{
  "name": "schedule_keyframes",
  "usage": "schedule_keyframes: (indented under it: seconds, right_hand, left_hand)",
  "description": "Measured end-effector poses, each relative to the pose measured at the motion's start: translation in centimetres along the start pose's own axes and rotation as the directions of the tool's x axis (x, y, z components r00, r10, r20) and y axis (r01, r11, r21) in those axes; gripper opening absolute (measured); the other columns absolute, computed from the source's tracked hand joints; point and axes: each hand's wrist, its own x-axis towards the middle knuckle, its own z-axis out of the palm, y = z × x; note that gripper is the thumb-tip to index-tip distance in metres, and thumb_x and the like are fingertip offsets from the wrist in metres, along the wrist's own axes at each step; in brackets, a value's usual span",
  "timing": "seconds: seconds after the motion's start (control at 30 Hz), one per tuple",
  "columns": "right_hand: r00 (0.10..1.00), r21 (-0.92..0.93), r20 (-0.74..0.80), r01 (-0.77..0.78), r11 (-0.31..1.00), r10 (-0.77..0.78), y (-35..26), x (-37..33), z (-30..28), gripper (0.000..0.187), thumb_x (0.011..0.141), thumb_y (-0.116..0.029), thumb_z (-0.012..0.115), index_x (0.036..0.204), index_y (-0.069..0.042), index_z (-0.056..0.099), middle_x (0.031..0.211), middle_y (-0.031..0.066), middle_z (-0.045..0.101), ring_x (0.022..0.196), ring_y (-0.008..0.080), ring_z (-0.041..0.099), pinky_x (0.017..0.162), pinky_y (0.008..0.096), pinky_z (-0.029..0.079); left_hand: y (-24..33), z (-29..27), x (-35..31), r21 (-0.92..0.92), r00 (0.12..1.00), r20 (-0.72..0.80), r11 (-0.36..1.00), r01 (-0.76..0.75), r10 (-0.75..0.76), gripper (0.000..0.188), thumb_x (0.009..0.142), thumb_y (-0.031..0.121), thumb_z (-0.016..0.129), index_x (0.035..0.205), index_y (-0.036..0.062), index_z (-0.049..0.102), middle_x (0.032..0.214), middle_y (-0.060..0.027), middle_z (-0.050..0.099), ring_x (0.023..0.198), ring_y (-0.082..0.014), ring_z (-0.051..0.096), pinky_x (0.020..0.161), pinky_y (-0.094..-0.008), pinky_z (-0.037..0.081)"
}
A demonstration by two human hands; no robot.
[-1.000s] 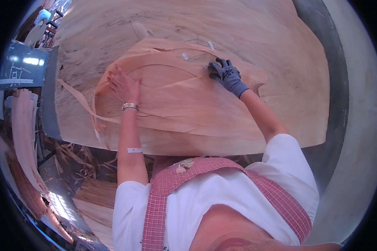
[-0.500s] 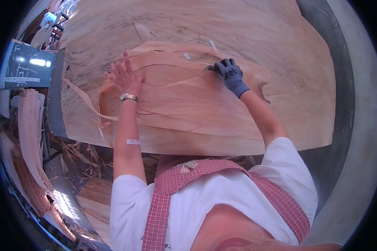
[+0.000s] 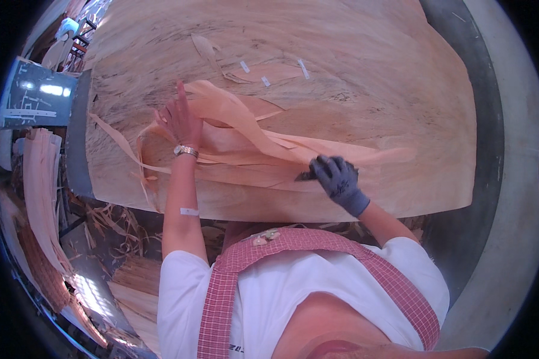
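A large sheet of thin wood veneer [image 3: 377, 84] covers the table, and loose peach-coloured veneer strips [image 3: 245, 122] lie bunched over its near part. My bare left hand [image 3: 182, 122], with a wristwatch [image 3: 185, 150] below it, rests against the left end of these strips with its fingers stretched and apart. One strip curls up beside its fingertips. My right hand [image 3: 338, 179], in a grey-blue glove, is closed around a small dark tool [image 3: 306, 176], perhaps a knife. The tool's tip points left, close to the lower edge of the bunched strips; its exact shape is hidden by the fingers.
Small white labels [image 3: 304, 69] lie on the sheet beyond the strips. A narrow offcut [image 3: 117, 137] trails at the left. Stacked veneer [image 3: 41, 185] and a blue-green panel [image 3: 36, 96] stand left of the table. Scraps [image 3: 123, 224] litter the floor.
My right hand has come nearer to me with the dark tool. The veneer piece has folded into bunched strips, baring the sheet and a label beyond. My left hand has barely moved.
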Motion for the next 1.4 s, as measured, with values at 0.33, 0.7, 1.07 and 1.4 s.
schedule_keyframes:
  seconds: [0.33, 0.7, 1.07, 1.4]
  right_hand:
    - [0.858, 0.464, 0.481, -0.074, 0.883, -0.180, -1.8, -4.5, -0.1, 0.021, 0.086, -0.033, 0.064, 0.097, -0.015, 0.062, 0.094, 0.0075, 0.062, 0.088, 0.0273, 0.063, 0.067, 0.0436, 0.053]
    - [0.977, 0.988, -0.148, 0.141, 0.061, 0.153, -6.9, 16.8, -1.6, 0.025, 0.086, -0.013, 0.074, 0.106, -0.002, 0.064, 0.100, 0.0085, 0.069, 0.085, 0.0133, 0.063, 0.076, 0.0279, 0.050]
    - [0.868, 0.797, 0.346, -0.473, -0.377, -0.356, -12.2, 18.4, -4.5, 0.035, 0.089, -0.018, 0.072, 0.118, -0.002, 0.061, 0.087, 0.0013, 0.064, 0.072, 0.0080, 0.058, 0.062, 0.0275, 0.050]
    - [0.973, 0.960, 0.209, -0.186, 0.208, -0.094, -9.1, 16.3, -3.1, 0.019, 0.091, -0.020, 0.066, 0.094, -0.001, 0.067, 0.070, 0.0068, 0.064, 0.056, 0.0094, 0.055, 0.055, 0.0300, 0.046]
  left_hand:
    - [-3.8, -13.4, -12.9, -0.023, 0.888, 0.311, 0.937, -0.349, 0.339, 0.057, 0.071, 0.038, 0.080, 0.119, 0.0137, 0.060, 0.114, -0.0094, 0.055, 0.108, -0.0316, 0.048, 0.100, -0.0503, 0.031]
    - [3.2, -18.2, 6.6, -0.785, 0.822, 0.541, -0.243, 0.570, 0.181, 0.023, 0.098, 0.028, 0.059, 0.098, 0.0055, 0.062, 0.076, -0.0016, 0.061, 0.074, -0.0164, 0.061, 0.068, -0.0303, 0.049]
    - [2.2, -3.1, 10.0, -0.547, 0.680, 0.706, -0.761, 0.348, -0.196, 0.018, 0.093, 0.027, 0.064, 0.093, 0.0092, 0.061, 0.084, -0.0065, 0.064, 0.077, -0.0223, 0.063, 0.067, -0.0372, 0.054]
    - [0.4, -0.4, 1.4, -0.390, 0.875, 0.111, 0.831, -0.397, 0.471, 0.025, 0.084, 0.019, 0.065, 0.106, 0.0064, 0.065, 0.113, -0.0087, 0.065, 0.109, -0.0256, 0.058, 0.098, -0.0419, 0.041]
